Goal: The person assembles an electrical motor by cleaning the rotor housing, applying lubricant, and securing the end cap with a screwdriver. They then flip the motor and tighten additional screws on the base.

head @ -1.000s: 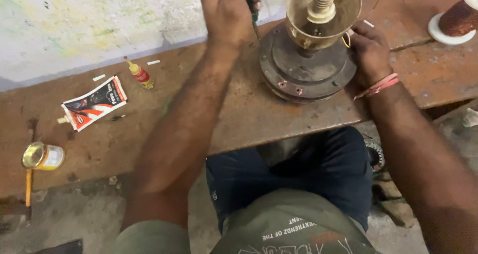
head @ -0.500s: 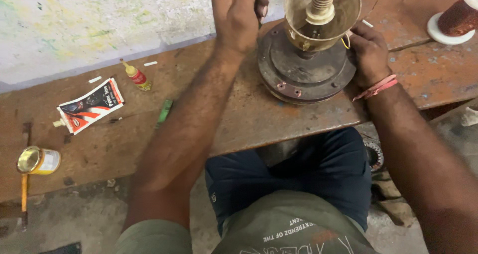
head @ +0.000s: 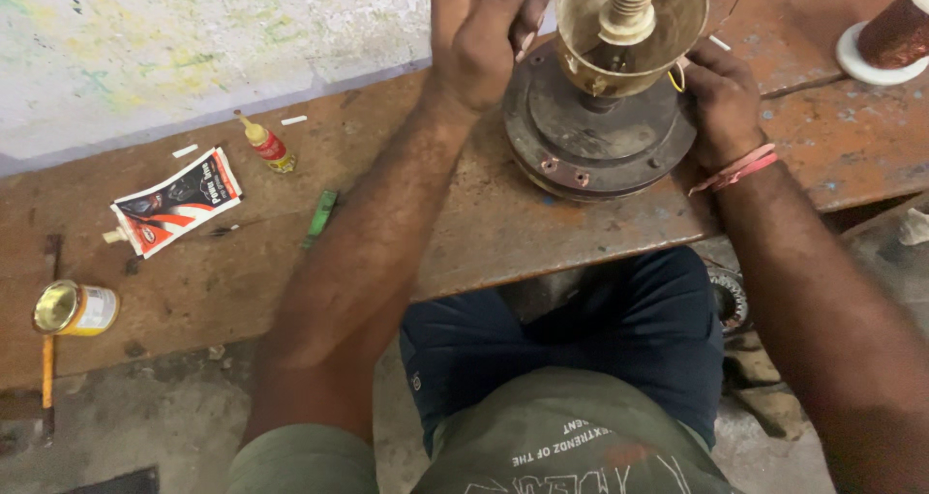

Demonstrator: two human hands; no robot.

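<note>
On your rusty bench you have one round metal motor body with one brass cup, one small tin, one glue bottle, one printed packet, one green stick and one copper-wire spool at the far right corner.

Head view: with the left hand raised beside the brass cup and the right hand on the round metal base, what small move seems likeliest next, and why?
Probably the left hand comes down toward the brass cup. It is closed on something thin and hovers at the cup's rim, while the right hand grips the edge of the round metal base, seemingly steadying it. What the left hand holds is too hidden to name.
</note>
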